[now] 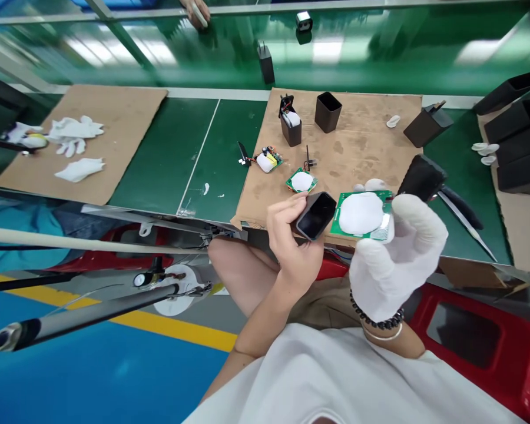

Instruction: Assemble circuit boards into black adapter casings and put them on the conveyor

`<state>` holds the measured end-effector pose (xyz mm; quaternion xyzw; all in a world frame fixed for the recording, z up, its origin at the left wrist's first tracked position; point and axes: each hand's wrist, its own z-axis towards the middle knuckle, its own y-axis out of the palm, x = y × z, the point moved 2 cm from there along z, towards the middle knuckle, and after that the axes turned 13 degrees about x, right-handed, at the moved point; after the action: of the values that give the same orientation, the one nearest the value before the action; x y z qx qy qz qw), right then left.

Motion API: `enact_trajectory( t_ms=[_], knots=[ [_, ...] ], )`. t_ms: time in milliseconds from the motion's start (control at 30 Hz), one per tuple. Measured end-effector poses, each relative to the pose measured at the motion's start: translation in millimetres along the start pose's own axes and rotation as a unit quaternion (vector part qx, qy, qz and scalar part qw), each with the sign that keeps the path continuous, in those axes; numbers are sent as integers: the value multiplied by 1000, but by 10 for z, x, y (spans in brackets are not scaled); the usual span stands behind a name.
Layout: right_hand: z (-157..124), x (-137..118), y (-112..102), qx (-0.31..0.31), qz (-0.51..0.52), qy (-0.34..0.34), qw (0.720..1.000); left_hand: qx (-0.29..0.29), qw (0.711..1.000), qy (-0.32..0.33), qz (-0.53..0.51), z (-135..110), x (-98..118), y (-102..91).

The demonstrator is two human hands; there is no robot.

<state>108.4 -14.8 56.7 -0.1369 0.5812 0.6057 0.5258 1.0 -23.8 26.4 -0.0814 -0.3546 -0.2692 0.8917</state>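
Bare of any glove, my left hand (294, 250) grips a small black charger housing (317, 217), its open end tilted toward me. My right hand (395, 253), in a white glove, pinches the right edge of a green circuit board (361, 214) topped with a white pad. The board is just right of the housing and apart from it. Beyond the glove lies a black piece (421, 178); whether it joins the board is hidden. Smaller boards with white pads, one (302, 181) near my left hand and another (268, 160) farther left, rest on the cardboard (353, 138).
An upright housing with parts inside (291, 126), an open housing (328, 112) and a black charger (428, 125) stand behind. Tweezers (468, 224) lie right, near stacked housings (519, 129). White gloves (76, 131) lie left. Another person's hand (197, 13) is over the green conveyor belt (229, 53).
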Motion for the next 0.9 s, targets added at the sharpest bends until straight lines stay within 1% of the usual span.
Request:
enact_trajectory(
  t_ms=[133,233,367,500,567,767,833,900],
  knots=[
    [-82,34,17,-44,-5,-60,997,0,999,34,-3,19,53,-5],
    [-105,18,-10,-63,-26,-79,995,9,999,29,-27,14,67,2],
    [-134,-17,-8,-54,-58,-100,992,20,998,3,-60,-19,76,36],
    [-150,-31,21,-34,-88,-134,986,14,997,-12,-77,-51,76,61],
    [-146,-30,21,-36,-90,-136,986,14,996,-20,-86,-60,76,68],
    [-123,-20,17,-118,-68,-97,986,38,992,-19,-115,-79,68,99],
    [-130,-9,10,-124,-69,-93,986,42,994,-16,-100,-91,56,110],
    [-153,13,-16,-117,-76,-103,985,43,995,-17,-88,-104,45,118]
  ],
)
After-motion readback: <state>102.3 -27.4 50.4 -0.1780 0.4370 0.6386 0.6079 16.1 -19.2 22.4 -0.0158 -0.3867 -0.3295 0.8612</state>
